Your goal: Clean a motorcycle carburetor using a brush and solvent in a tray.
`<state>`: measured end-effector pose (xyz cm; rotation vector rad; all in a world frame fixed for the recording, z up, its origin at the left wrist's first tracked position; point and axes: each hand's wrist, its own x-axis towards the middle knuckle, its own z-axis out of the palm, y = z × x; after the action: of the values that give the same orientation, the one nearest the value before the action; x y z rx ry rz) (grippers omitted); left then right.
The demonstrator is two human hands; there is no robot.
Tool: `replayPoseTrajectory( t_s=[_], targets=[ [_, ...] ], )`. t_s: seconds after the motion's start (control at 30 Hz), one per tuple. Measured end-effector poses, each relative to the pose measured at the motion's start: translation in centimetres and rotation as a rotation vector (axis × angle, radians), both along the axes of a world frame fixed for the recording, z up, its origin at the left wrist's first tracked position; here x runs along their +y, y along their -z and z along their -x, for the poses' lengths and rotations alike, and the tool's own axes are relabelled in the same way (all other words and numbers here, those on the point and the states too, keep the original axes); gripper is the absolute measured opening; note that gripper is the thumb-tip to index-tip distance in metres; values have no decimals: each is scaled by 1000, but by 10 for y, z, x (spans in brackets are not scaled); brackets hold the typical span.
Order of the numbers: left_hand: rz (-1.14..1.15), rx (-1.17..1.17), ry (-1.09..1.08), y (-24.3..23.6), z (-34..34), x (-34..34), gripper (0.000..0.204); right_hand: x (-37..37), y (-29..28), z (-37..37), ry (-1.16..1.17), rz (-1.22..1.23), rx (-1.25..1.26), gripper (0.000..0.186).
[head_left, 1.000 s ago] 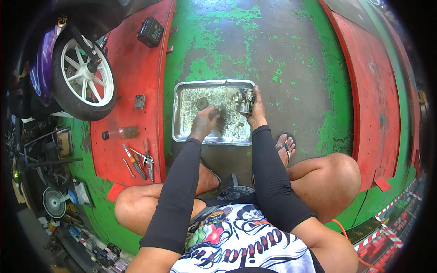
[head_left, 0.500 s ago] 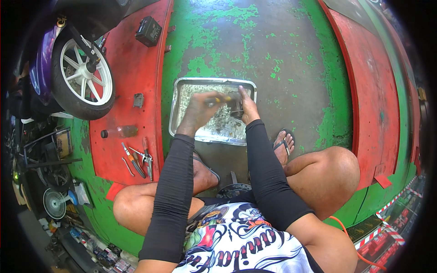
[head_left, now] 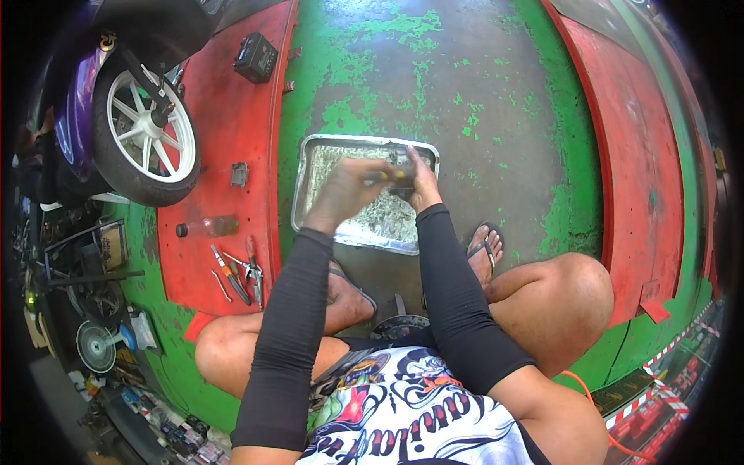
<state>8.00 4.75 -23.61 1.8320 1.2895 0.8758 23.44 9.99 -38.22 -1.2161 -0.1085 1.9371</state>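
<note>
My right hand (head_left: 421,182) grips a dark metal carburettor body (head_left: 401,191) over the silver metal tray (head_left: 364,237), whose inside is wet and speckled. My left hand (head_left: 353,182) is closed on a yellow-and-black handled tool (head_left: 384,176), probably a screwdriver, held horizontally against the carburettor. Motion blurs the left hand and the tool, so the tool's tip and exact contact point cannot be made out.
Left red platform (head_left: 198,271) holds pliers and tools (head_left: 236,275), a bottle (head_left: 207,227), a black battery (head_left: 256,58) and a small part (head_left: 239,174). A scooter wheel (head_left: 143,136) stands there. A red ramp (head_left: 639,178) runs along the right; my feet (head_left: 482,252) flank the tray.
My left hand has risen and moved right to the carburettor, with the yellow-handled tool now showing in it. My right hand's thumb and grip have shifted slightly left.
</note>
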Motion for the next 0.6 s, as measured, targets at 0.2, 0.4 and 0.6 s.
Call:
replayPoseTrajectory(
  t_s=[0.2, 0.4, 0.6],
  targets=[
    [199, 230, -114, -4, 14, 5, 23, 2, 1, -3, 22, -144, 27, 41],
    [165, 135, -178, 13, 29, 2, 19, 2, -5, -2, -11, -159, 10, 42],
    [7, 33, -141, 1, 35, 4, 17, -3, -33, -1, -52, 1, 44, 45]
  ],
)
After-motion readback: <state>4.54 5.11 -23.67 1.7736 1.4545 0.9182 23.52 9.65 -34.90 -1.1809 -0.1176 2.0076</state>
